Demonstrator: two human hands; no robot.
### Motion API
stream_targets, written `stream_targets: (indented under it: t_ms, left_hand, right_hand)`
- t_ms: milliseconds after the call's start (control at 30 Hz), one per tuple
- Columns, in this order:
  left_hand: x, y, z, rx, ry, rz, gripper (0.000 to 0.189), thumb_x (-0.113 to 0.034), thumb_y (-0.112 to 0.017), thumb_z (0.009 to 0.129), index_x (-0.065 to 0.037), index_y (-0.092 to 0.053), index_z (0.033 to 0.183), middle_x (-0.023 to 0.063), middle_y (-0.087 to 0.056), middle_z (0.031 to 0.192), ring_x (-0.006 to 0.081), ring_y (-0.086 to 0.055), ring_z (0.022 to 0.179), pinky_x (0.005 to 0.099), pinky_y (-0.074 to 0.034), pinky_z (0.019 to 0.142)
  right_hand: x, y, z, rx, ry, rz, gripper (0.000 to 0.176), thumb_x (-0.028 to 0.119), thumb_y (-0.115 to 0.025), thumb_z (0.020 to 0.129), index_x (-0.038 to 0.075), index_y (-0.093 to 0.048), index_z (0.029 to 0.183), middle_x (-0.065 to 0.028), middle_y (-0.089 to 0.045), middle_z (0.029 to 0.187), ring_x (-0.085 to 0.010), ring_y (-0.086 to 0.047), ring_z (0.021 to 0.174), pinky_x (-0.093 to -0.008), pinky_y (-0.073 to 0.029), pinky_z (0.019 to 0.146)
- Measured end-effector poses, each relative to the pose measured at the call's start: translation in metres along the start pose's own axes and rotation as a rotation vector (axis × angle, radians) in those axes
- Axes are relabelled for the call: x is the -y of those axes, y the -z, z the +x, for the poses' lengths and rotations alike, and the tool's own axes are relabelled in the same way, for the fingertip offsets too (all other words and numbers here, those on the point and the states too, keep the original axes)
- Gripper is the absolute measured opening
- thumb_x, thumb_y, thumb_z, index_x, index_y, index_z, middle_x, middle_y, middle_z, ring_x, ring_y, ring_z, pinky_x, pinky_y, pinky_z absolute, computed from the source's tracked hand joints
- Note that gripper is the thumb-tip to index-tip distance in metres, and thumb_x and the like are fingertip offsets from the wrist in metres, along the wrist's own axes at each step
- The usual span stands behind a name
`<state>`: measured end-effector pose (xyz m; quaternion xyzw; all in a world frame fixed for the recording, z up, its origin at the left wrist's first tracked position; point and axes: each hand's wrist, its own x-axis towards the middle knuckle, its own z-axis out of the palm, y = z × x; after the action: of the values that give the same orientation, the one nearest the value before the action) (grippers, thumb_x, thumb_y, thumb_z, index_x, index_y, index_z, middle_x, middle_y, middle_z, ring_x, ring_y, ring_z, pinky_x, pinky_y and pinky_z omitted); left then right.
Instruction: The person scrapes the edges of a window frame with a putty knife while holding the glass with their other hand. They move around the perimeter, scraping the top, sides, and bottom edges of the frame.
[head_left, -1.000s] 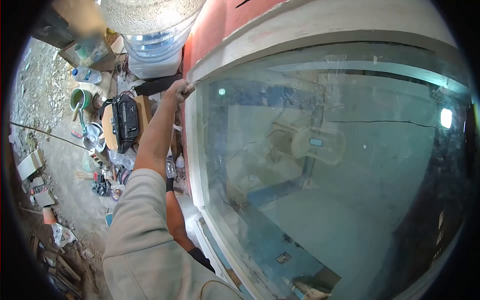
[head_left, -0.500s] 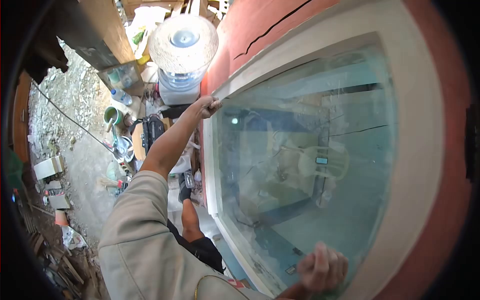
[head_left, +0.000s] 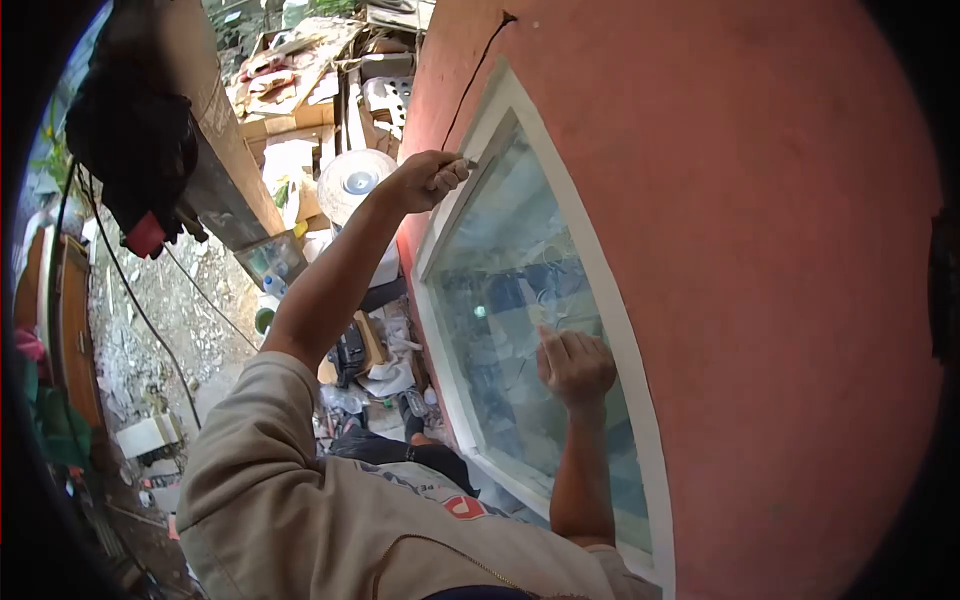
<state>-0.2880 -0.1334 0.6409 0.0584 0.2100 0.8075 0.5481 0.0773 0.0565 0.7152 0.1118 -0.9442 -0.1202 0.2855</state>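
Note:
A glass window pane [head_left: 520, 300] sits in a white frame [head_left: 440, 240] set into a red wall [head_left: 760, 260]. My left hand [head_left: 428, 180] is stretched out to the frame's far corner, shut on a small thin metal tool [head_left: 468, 162] whose tip touches the frame's edge. My right hand [head_left: 573, 365] rests against the middle of the glass with its fingers curled in; nothing shows in it. My beige sleeve [head_left: 260, 460] fills the lower left.
A large water bottle [head_left: 355, 185] stands by the wall beyond my left arm. A black bag [head_left: 350, 350], bottles and scraps litter the ground below. A wooden beam [head_left: 215, 170] with dark cloth [head_left: 135, 150] hanging on it crosses the upper left.
The view has swung, so the window now looks narrower and further off. My right hand rose from the pane's lower edge to its middle. My left hand stays at the frame's corner.

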Motion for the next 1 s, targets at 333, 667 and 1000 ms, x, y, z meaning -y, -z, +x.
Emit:
stream_targets:
  t_ms: [333, 667, 1000]
  left_hand:
    - [0.106, -0.025, -0.002, -0.428, -0.854, 1.452, 0.047, -0.010, -0.055, 0.095, 0.002, -0.059, 0.140, 0.0069, -0.063, 0.097, 0.0167, -0.062, 0.074, 0.0300, -0.049, 0.057]
    - [0.119, -0.056, 0.011, -0.713, -0.830, 1.406, 0.048, -0.006, -0.056, 0.082, 0.001, -0.067, 0.128, 0.0255, -0.067, 0.080, 0.0252, -0.071, 0.074, 0.0363, -0.054, 0.069]
    - [0.122, -0.060, 0.014, -0.761, -0.852, 1.390, 0.045, -0.004, -0.056, 0.080, 0.000, -0.070, 0.123, 0.0307, -0.065, 0.088, 0.0415, -0.070, 0.083, 0.0446, -0.053, 0.076]
  right_hand:
    - [0.019, 0.024, -0.050, -0.011, -0.369, 0.563, 0.024, 0.001, -0.067, 0.085, 0.009, -0.072, 0.107, -0.0087, -0.068, 0.078, -0.0275, -0.066, 0.063, -0.0381, -0.053, 0.057]
    - [0.013, 0.009, -0.049, -0.015, -0.221, 0.341, 0.027, 0.003, -0.069, 0.084, 0.010, -0.071, 0.110, -0.0062, -0.063, 0.074, -0.0244, -0.065, 0.062, -0.0363, -0.053, 0.056]
    - [0.009, 0.011, -0.047, -0.054, -0.018, 0.279, 0.026, 0.006, -0.073, 0.081, 0.011, -0.073, 0.107, -0.0024, -0.063, 0.073, -0.0187, -0.064, 0.060, -0.0324, -0.053, 0.055]
